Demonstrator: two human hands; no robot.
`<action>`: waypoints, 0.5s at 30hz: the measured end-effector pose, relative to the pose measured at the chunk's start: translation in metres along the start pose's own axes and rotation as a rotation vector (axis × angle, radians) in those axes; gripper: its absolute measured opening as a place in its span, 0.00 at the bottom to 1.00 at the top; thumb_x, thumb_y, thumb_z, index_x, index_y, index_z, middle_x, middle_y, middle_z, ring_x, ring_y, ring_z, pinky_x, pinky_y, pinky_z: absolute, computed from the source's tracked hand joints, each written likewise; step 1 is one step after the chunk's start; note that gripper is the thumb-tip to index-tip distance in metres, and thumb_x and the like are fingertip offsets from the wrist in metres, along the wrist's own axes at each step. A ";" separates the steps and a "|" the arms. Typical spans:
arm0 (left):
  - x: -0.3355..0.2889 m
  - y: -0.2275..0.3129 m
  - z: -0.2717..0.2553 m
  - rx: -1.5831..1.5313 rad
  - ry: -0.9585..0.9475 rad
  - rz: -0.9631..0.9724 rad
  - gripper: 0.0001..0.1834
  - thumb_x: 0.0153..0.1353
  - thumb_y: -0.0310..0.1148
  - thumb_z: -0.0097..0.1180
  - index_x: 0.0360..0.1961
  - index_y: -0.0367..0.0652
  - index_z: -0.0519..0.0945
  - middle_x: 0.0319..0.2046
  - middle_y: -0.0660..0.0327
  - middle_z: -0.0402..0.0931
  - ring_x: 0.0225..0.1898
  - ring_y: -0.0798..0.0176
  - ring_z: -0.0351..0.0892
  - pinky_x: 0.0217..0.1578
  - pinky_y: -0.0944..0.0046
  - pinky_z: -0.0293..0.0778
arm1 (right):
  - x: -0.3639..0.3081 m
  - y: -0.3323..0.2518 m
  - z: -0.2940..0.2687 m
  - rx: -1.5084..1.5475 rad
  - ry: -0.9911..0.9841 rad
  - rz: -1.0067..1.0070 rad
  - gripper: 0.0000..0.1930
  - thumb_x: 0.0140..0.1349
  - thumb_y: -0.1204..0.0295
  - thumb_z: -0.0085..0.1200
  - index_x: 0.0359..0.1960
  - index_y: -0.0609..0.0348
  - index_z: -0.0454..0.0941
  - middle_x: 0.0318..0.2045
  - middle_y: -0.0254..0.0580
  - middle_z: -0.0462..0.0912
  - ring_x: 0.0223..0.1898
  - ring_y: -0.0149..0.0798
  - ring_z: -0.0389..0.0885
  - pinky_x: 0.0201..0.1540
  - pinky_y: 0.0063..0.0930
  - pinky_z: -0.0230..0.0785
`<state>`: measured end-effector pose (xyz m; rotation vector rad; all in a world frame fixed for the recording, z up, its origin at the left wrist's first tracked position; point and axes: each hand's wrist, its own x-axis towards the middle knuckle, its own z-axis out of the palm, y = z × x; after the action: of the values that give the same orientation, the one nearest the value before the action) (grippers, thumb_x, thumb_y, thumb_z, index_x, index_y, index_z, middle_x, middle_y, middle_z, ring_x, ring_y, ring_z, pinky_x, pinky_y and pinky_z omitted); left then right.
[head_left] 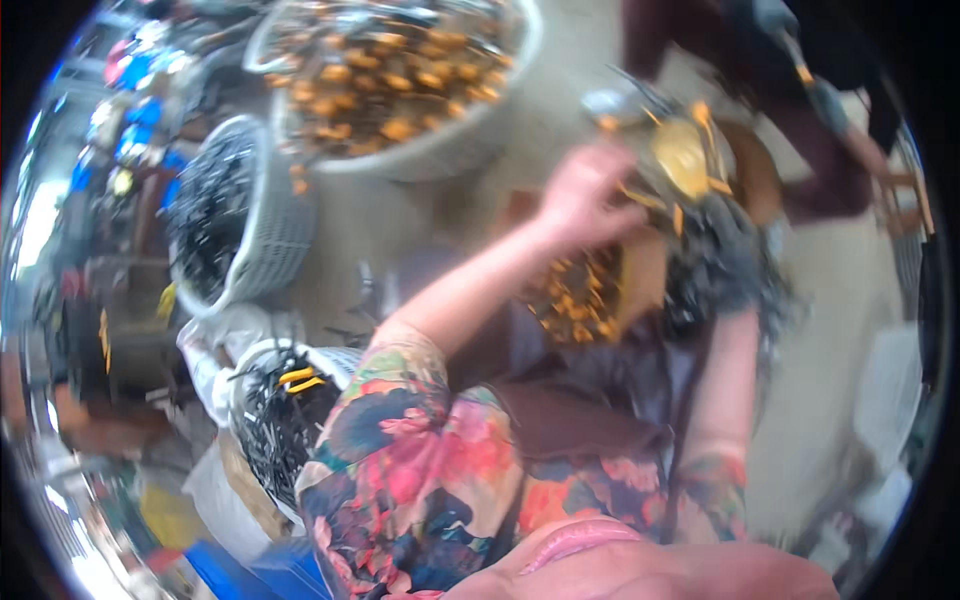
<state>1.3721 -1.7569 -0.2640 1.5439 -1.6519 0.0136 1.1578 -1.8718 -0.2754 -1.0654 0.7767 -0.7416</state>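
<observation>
My left hand point(590, 195) is bare and smeared by motion, above a box point(645, 275) of small orange-and-dark pieces point(575, 300). Thin yellow-orange strips point(640, 197) show beside its fingers; whether it grips one is not clear. On my right hand point(728, 255) is a dark grey glove. It is over a heap of black pieces point(685, 295), its fingers too blurred to read. Just beyond both hands sits a round yellow part point(680, 160) among more orange-tipped pieces, blurred.
A large pale basket point(400, 160) of orange-and-dark pieces stands at the far left-centre. Left of it is a basket point(265, 215) of black pieces. Close on my left, another container point(235, 400) holds black strips. A person's dark-clothed leg point(830, 170) is at the far right.
</observation>
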 end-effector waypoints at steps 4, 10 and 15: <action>-0.014 0.006 -0.041 0.067 -0.154 -0.010 0.14 0.48 0.32 0.64 0.37 0.45 0.77 0.33 0.59 0.75 0.35 0.53 0.78 0.35 0.58 0.75 | -0.008 -0.005 0.021 0.026 -0.149 -0.089 0.26 0.60 0.52 0.56 0.49 0.62 0.74 0.35 0.36 0.81 0.29 0.25 0.78 0.26 0.17 0.70; 0.007 -0.059 -0.152 0.473 0.253 -0.263 0.11 0.50 0.35 0.66 0.33 0.43 0.80 0.31 0.57 0.77 0.33 0.53 0.78 0.34 0.58 0.74 | -0.021 -0.014 0.008 -0.013 -0.108 -0.034 0.21 0.66 0.61 0.50 0.58 0.55 0.68 0.38 0.33 0.79 0.29 0.25 0.76 0.28 0.17 0.69; 0.059 -0.129 -0.243 0.572 0.361 -0.588 0.22 0.57 0.48 0.57 0.44 0.40 0.78 0.33 0.47 0.80 0.39 0.45 0.80 0.41 0.53 0.72 | -0.017 -0.013 -0.003 -0.026 -0.066 -0.037 0.19 0.66 0.65 0.49 0.56 0.57 0.69 0.37 0.34 0.79 0.28 0.24 0.76 0.28 0.17 0.70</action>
<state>1.6211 -1.7055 -0.1424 2.2532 -0.9001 0.4558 1.1447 -1.8633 -0.2604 -1.1254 0.7134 -0.7257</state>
